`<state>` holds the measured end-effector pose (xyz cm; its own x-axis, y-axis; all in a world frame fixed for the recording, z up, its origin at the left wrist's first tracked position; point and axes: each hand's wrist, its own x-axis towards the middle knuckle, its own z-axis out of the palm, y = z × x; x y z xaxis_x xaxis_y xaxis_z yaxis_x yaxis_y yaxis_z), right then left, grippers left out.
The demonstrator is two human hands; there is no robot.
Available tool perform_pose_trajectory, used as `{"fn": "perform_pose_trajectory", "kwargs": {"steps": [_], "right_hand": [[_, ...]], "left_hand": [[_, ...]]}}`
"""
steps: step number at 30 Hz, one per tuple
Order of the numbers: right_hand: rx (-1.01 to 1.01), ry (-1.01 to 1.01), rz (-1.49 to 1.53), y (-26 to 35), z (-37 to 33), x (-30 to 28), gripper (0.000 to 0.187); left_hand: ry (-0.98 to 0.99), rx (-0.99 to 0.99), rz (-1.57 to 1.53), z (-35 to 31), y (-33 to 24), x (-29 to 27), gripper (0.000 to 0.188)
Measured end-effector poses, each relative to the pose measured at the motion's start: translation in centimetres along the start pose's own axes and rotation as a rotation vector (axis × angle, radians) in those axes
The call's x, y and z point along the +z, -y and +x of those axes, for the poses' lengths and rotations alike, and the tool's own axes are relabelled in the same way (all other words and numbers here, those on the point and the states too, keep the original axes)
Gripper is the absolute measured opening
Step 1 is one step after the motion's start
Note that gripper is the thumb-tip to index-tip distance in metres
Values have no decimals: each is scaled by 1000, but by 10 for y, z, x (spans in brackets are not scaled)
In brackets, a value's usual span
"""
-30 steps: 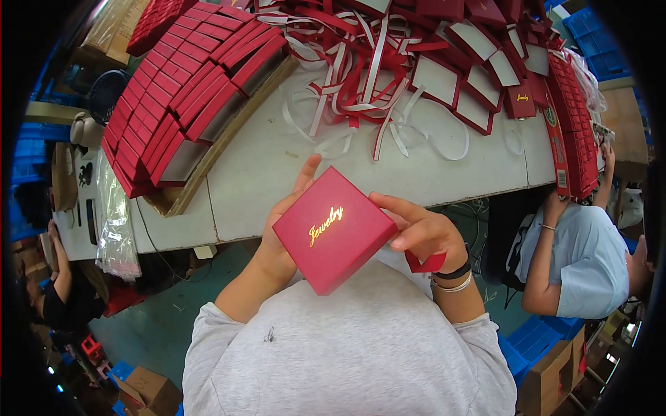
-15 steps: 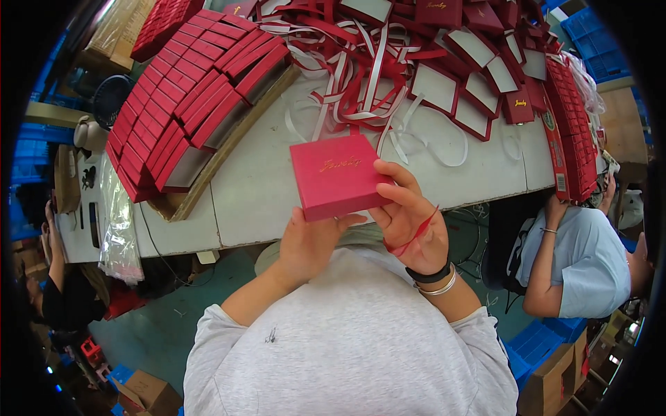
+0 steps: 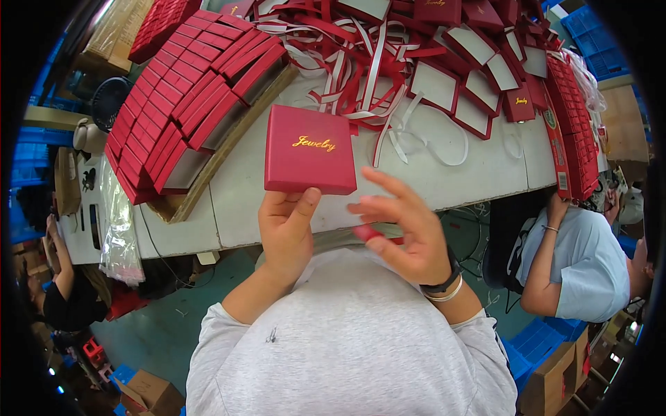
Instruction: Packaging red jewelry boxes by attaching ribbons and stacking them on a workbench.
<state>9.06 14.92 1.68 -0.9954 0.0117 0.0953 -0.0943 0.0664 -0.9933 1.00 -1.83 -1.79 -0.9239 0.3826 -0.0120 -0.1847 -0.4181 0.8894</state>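
Note:
My left hand (image 3: 288, 232) grips a flat square red gift box (image 3: 309, 152) by its near edge, thumb on the front and fingers behind. The lid faces me, with gold script in its middle. A short red tab sticks out at the box's right side. Just right of the box is my right hand (image 3: 413, 236), blurred, its fingers partly curled and apart from the box. A piece of red ribbon (image 3: 368, 234) is caught between its thumb and fingers. Beyond the box lies a tangled heap of red and white ribbons (image 3: 354, 76) on the white table (image 3: 243, 187).
A tray of stacked red boxes (image 3: 187, 104) stands at the left. Open red boxes (image 3: 437, 87) are piled at the back right, beside another red stack (image 3: 572, 132). A clear plastic bag (image 3: 119, 229) hangs over the table edge. A co-worker (image 3: 576, 256) sits at the right.
The box has moved left and tilted up, so its lid faces me more squarely. My right hand has come away from the box and turned, its fingers curling around the red ribbon.

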Motion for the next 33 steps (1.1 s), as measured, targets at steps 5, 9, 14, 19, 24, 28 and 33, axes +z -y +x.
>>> {"fn": "perform_pose_trajectory", "kwargs": {"steps": [5, 9, 14, 19, 24, 28, 33], "right_hand": [[-500, -414, -795, 4, 6, -8, 34], [-749, -397, -1116, 4, 18, -1, 26], [-775, -316, -1123, -1, 18, 3, 22], [-743, -284, -1148, 1, 16, 3, 23], [-690, -244, -1145, 5, 16, 3, 24], [-573, -164, -1032, 13, 17, 1, 35], [-55, -205, -151, 5, 2, -6, 56]], "left_hand": [[-16, -147, -112, -2, -8, 13, 24], [6, -235, -123, -3, -12, 24, 20], [79, -276, -218, -8, -8, 22, 19], [65, -289, -168, -9, -15, 28, 20], [88, -277, 3, -9, -14, 29, 24], [17, -181, 27, -9, -13, 29, 25], [-32, 38, 104, -3, -19, 19, 25]]}}
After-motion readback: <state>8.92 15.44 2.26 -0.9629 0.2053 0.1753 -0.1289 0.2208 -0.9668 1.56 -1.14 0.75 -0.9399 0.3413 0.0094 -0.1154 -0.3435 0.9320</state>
